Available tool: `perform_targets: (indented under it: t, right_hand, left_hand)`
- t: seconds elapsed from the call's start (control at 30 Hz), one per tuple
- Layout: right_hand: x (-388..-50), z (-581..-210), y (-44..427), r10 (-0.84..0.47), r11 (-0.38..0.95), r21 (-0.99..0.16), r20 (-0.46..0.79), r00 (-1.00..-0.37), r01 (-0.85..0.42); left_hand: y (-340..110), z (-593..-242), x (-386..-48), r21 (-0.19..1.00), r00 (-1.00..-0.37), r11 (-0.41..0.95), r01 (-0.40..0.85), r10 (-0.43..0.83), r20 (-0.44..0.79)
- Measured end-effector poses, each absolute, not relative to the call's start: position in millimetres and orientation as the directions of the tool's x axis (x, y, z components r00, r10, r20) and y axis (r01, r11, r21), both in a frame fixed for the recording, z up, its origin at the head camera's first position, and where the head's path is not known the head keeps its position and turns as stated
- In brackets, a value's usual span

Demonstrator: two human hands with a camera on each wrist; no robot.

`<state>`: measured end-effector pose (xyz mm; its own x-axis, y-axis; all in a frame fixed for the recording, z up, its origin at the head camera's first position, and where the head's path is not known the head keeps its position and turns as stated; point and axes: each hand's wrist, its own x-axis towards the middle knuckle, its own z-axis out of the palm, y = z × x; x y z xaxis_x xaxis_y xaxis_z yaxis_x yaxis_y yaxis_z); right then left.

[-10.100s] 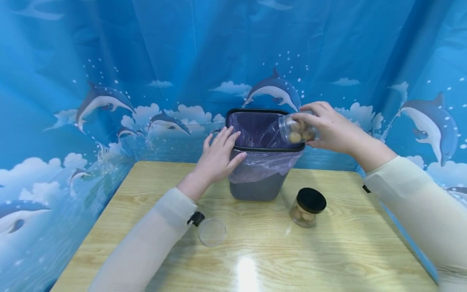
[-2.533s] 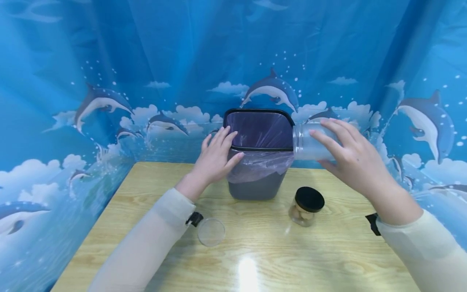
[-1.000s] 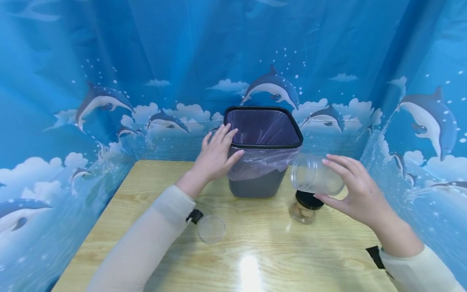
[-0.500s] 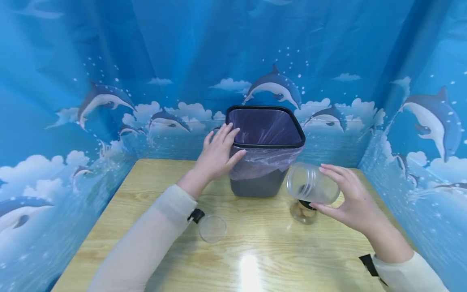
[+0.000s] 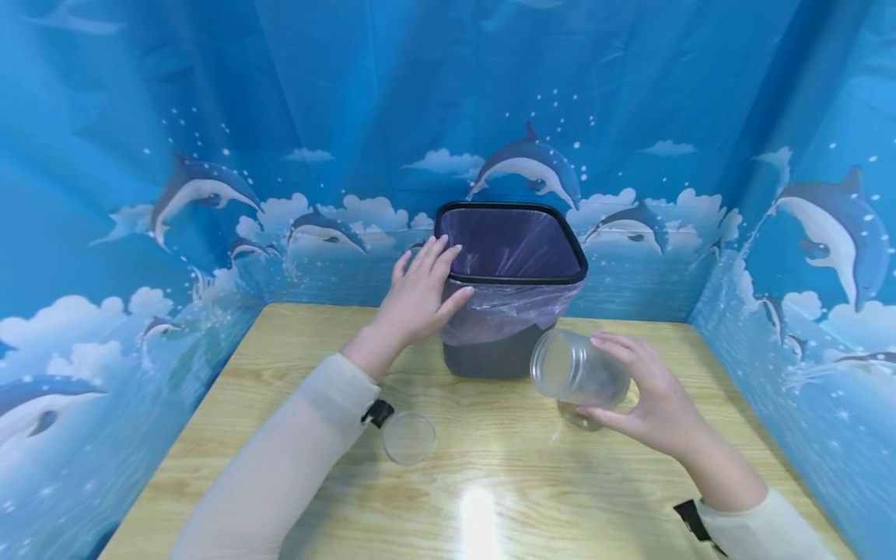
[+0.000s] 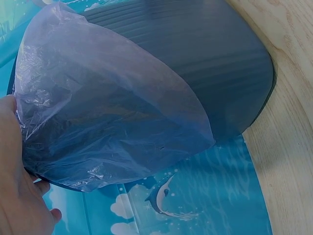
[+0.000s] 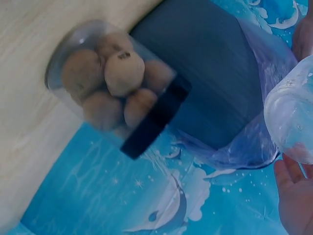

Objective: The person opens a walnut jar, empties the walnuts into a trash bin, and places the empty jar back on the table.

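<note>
My left hand (image 5: pixel 416 299) rests on the left side of a grey bin's black rim (image 5: pixel 518 280), fingers spread; the left wrist view shows the hand (image 6: pixel 19 191) beside the bin's liner (image 6: pixel 112 107). My right hand (image 5: pixel 651 397) grips a clear jar (image 5: pixel 595 369) near its base. The jar lies sideways in the air, mouth to the left, nothing visible inside. Partly hidden behind it, a second jar (image 5: pixel 579 418) stands on the table. In the right wrist view that jar shows round brown pieces (image 7: pixel 124 73) and a black lid (image 7: pixel 159 117).
A clear round disc (image 5: pixel 409 438) lies on the wooden table (image 5: pixel 504 482), near the left sleeve. Translucent purple liner (image 5: pixel 504 311) folds over the bin's outside. Blue curtains (image 5: pixel 336 155) printed with dolphins surround the table's back and sides.
Ten seconds ago the held jar contained round pieces at the bin's right rim; it appears empty now. Over the last second it has moved left and down, covering the standing jar's lid. My left hand stays put.
</note>
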<state>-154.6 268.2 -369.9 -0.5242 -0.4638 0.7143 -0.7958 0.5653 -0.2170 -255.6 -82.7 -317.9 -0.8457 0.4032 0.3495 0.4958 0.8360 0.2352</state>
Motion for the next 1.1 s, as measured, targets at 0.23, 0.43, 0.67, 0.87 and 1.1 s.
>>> perform_targets:
  t: [0.23, 0.43, 0.67, 0.87, 1.1]
  right_hand:
    - [-153, -381, 261, -0.470, 0.553, -0.256, 0.690, -0.551, -0.793]
    - [-153, -391, 258, -0.469, 0.540, -0.269, 0.690, -0.551, -0.797]
    - [-148, -398, 256, -0.460, 0.566, -0.357, 0.612, -0.644, -0.743]
    - [-146, -404, 254, -0.457, 0.571, -0.384, 0.585, -0.669, -0.726]
    - [-145, -411, 253, -0.457, 0.584, -0.372, 0.584, -0.671, -0.722]
  left_hand:
    - [-83, -318, -256, 0.236, -0.846, 0.836, 0.496, 0.403, 0.348]
    - [-83, -318, -256, 0.231, -0.847, 0.839, 0.493, 0.402, 0.348]
    - [-81, -319, -256, 0.227, -0.849, 0.841, 0.491, 0.402, 0.343]
    - [-82, -319, -256, 0.229, -0.851, 0.842, 0.488, 0.399, 0.342]
    - [-82, -319, -256, 0.227, -0.847, 0.842, 0.490, 0.399, 0.351]
